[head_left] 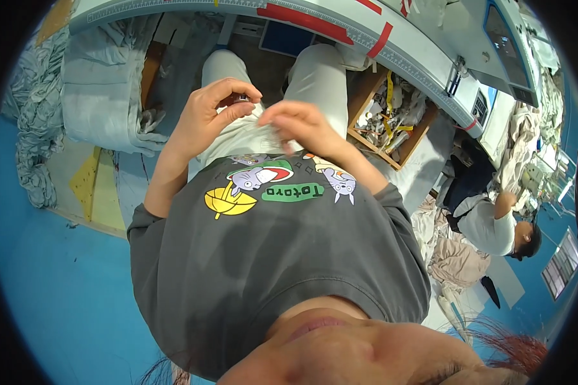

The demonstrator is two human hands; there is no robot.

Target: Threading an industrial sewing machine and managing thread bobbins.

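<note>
Both my hands are raised over my lap, above my beige trousers (315, 70) and the printed front of my dark grey t-shirt (282, 256). My left hand (212, 112) has its thumb pressed to its curled fingertips; something small and dark shows at the tips, too small to make out. Close beside it, my right hand (298, 125) curls its fingers down onto a bit of pale cloth (263, 131) at my waist. The fingertips of the two hands lie almost together.
A long grey worktable (340, 25) with a ruler edge and red tape strips runs across the top. Under it stands a wooden box of scraps (392, 119). Folded grey cloth (103, 83) is piled at left on the blue floor (51, 282). Another person (494, 224) sits at right.
</note>
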